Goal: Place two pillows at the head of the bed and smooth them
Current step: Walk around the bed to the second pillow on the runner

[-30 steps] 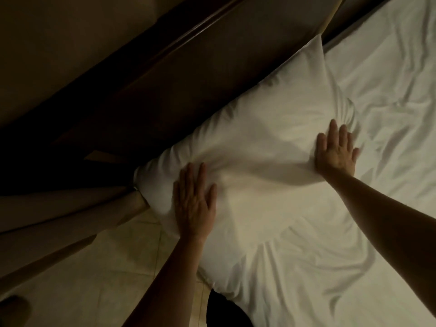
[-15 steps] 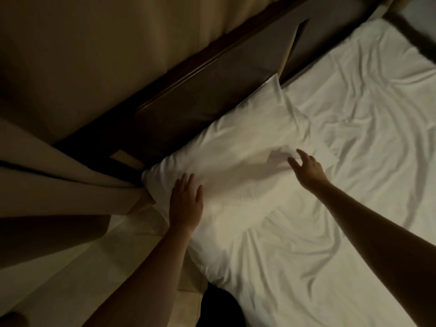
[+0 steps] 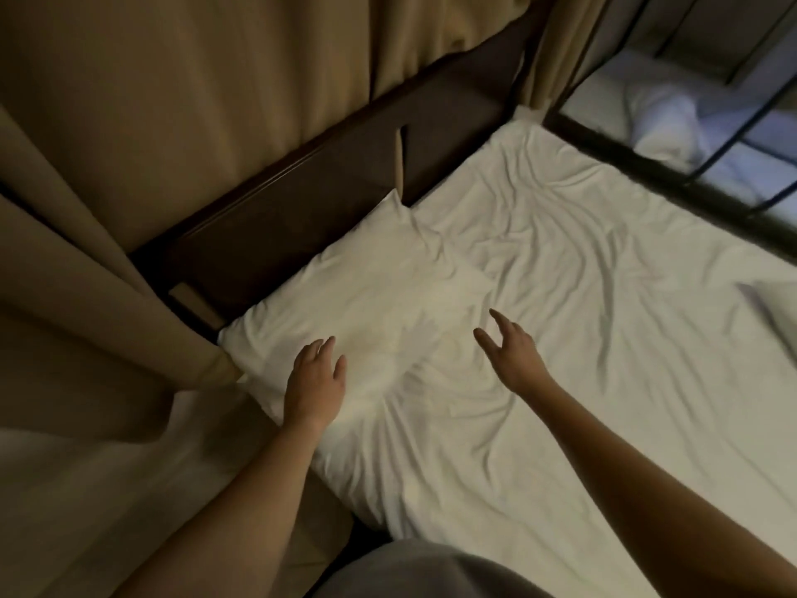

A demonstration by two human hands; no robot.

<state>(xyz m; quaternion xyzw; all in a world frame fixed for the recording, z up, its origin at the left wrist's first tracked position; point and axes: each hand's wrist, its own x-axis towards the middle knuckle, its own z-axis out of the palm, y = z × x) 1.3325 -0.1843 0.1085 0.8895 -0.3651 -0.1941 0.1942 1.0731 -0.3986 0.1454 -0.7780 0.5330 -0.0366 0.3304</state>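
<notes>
One white pillow (image 3: pixel 366 291) lies flat against the dark wooden headboard (image 3: pixel 310 196) on the left side of the bed. My left hand (image 3: pixel 317 379) hovers over the pillow's near edge, fingers apart and holding nothing. My right hand (image 3: pixel 511 349) is lifted just off the pillow's right corner, fingers spread. Part of a second white pillow (image 3: pixel 772 308) shows at the right edge of the frame, lying on the wrinkled white sheet (image 3: pixel 582 295).
Tan curtains (image 3: pixel 108 295) hang left of the bed and behind the headboard. A dark metal frame (image 3: pixel 673 183) borders the bed's far side, with another bed and white bedding (image 3: pixel 660 118) beyond it. Pale floor (image 3: pixel 86 489) lies at lower left.
Both hands have lifted off the pillow and drawn back toward me. The view has pulled back, showing more of the bed and the far frame.
</notes>
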